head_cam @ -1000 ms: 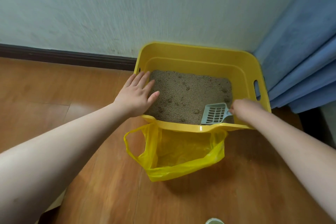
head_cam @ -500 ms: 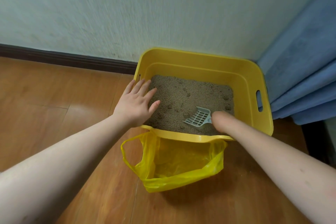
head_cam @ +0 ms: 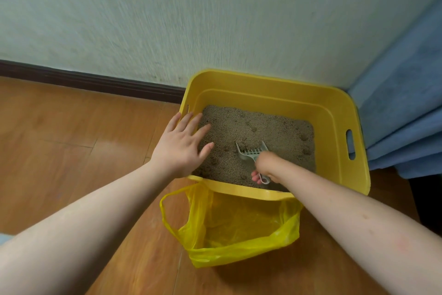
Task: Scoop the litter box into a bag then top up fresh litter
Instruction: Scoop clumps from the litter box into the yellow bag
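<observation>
1. Your right hand (head_cam: 265, 165) is wrapped around the handle of the scoop (head_cam: 251, 152), fingers curled under it; the handle's loop end pokes out below your fist, near the front wall of the box (head_cam: 339, 112).
2. The scoop sits in the litter (head_cam: 263, 127), a little front of centre. Its long axis runs from your fist at the near right up to the far left, and its slotted mouth points away from you toward the middle of the litter, with the front edge dug in.
3. Your left hand (head_cam: 181, 146) lies flat with fingers spread and straight, pressing on the box's near-left corner; the fingertips reach over the rim above the litter.
4. The bag (head_cam: 239, 235) stands open on the floor (head_cam: 71, 139), just in front of the box and touching its front wall. The box itself sits against the wall (head_cam: 167, 19), with a curtain (head_cam: 401, 115) to its right.
5. Against half a second ago: the scoop has turned, its mouth now facing away from you rather than lying out to the left, and your fist has rolled over the handle. Your left hand has kept its place on the corner. The box and bag have not moved.
</observation>
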{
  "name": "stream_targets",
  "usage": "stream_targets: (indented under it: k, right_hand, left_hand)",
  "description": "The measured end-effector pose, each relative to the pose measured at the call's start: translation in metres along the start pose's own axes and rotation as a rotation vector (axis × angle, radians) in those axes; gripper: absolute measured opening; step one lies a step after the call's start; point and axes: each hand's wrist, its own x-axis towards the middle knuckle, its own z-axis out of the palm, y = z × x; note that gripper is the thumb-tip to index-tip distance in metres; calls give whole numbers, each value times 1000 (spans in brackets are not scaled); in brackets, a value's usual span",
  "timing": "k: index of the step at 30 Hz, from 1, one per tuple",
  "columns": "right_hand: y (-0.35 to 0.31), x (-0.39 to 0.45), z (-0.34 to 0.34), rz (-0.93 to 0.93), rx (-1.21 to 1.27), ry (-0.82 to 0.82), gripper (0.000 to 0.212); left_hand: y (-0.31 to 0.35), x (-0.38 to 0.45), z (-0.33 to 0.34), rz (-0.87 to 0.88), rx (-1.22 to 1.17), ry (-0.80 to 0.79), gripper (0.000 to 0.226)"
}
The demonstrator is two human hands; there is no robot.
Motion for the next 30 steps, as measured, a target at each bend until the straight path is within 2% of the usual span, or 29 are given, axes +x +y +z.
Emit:
stream_targets:
  k: [5,14,17,21,23,27,30]
  right_hand:
    - [-10,15,9,-20,226,-34,41]
    - [-21,48,3,-85,423,74,42]
    - [-19,51,7,-74,457,81,37]
    - [-18,47,7,-73,634,52,26]
    - [-20,45,8,-94,696,30,29]
    - [-19,45,14,-147,718,12,31]
    - [-12,48,12,-171,614,61,25]
  left_hand:
    - [0,-1,1,0,-10,15,66]
    - [-1,-2,1,12,-22,31,68]
    - [-1,-2,2,9,-34,31,69]
    - [-1,-2,2,8,-36,28,69]
    - [0,-2,1,9,-36,32,69]
    - [0,-3,1,11,-49,42,69]
    - [0,-3,2,13,-53,47,68]
